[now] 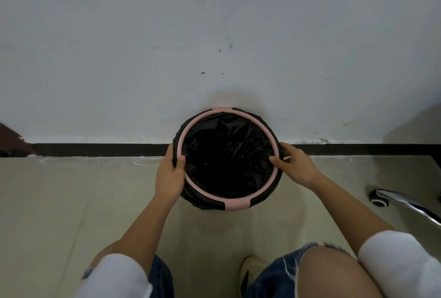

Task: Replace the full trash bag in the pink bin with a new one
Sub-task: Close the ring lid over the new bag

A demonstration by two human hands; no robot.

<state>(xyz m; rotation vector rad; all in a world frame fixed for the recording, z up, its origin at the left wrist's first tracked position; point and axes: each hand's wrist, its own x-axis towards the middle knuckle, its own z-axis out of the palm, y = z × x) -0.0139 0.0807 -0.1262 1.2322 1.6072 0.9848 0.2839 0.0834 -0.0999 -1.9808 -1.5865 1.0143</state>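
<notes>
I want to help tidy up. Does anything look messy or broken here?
Nothing spilled or broken. The black bag sits neatly in the bin, under the pink ring, with both hands on the rim. Only small dark marks on the wall.

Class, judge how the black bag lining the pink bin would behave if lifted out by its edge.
The black bag looks thin and crinkled, so probably floppy. Its glossy film may be slippery. The pink ring seems to clamp it, likely resisting the lift.

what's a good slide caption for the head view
Both hands, left hand and right hand, grip the pink ring over a black trash bag lining the bin by the wall.
</notes>
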